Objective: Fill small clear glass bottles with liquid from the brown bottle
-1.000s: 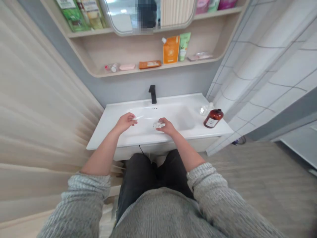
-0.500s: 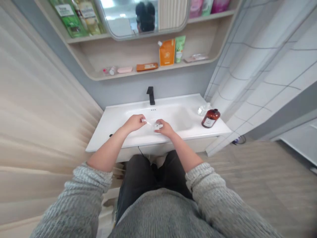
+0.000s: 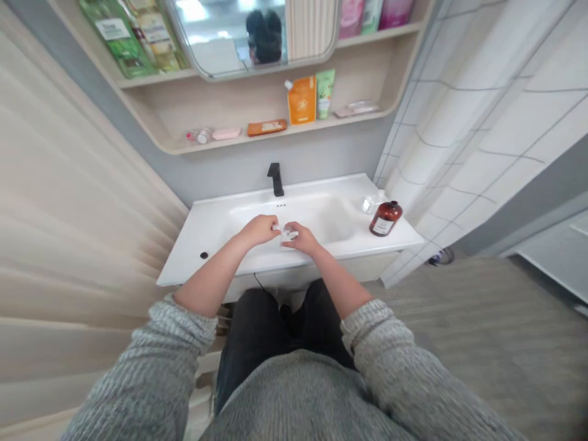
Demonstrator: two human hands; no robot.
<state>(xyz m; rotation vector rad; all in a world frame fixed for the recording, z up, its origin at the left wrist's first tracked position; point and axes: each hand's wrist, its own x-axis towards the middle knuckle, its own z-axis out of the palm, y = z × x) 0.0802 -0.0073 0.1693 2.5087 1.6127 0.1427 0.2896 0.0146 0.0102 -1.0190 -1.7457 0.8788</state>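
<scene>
My left hand [image 3: 260,230] and my right hand [image 3: 300,239] meet over the white sink [image 3: 321,211], fingertips almost touching. Between them is a small clear object [image 3: 286,232], perhaps a little bottle with a thin white part; both hands pinch it. The fingers of each hand are curled closed. What the object is exactly is too small to make out.
A black faucet [image 3: 274,179] stands behind the basin. A brown pump bottle [image 3: 384,218] and a clear container [image 3: 370,203] stand at the counter's right. A small dark cap [image 3: 204,255] lies at the left. Shelves above hold an orange pouch [image 3: 301,100] and other toiletries; tiled wall at right.
My left hand, holding a thin white piece, has moved right to join my right hand and the clear object. The view has shifted slightly left.
</scene>
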